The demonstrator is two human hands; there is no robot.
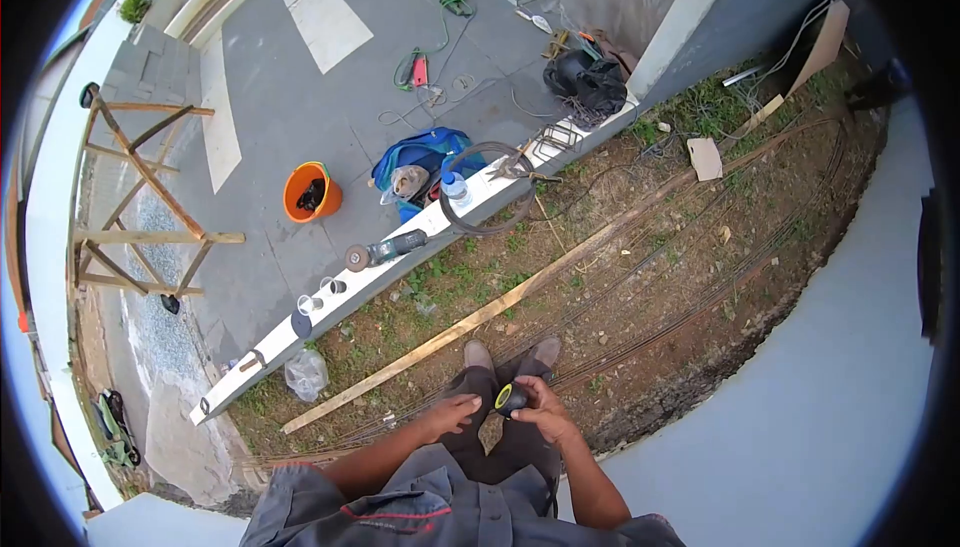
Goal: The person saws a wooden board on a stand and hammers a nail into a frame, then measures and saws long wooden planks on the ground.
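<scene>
My right hand (544, 413) is closed around what looks like a roll of black tape (517, 400) with a yellow-green inner ring, held in front of my knees. Just to the left of it, my left hand (452, 418) holds nothing, its fingers apart and pointing toward the roll. Both hands are above my dark trousers and brown shoes (478, 354), which stand on bare soil. On the low white wall ahead lie an angle grinder (388, 249), clear cups (310, 303), a dark disc (301, 325) and a coil of dark wire (473, 219) with pliers (516, 163).
A long wooden board (480, 318) and thin steel bars (690, 310) lie across the soil. Beyond the wall (250, 375) are an orange bucket (326, 202), a blue bag (432, 144) and wooden trestles (158, 237). A clear plastic bag (306, 375) sits against the wall's near side.
</scene>
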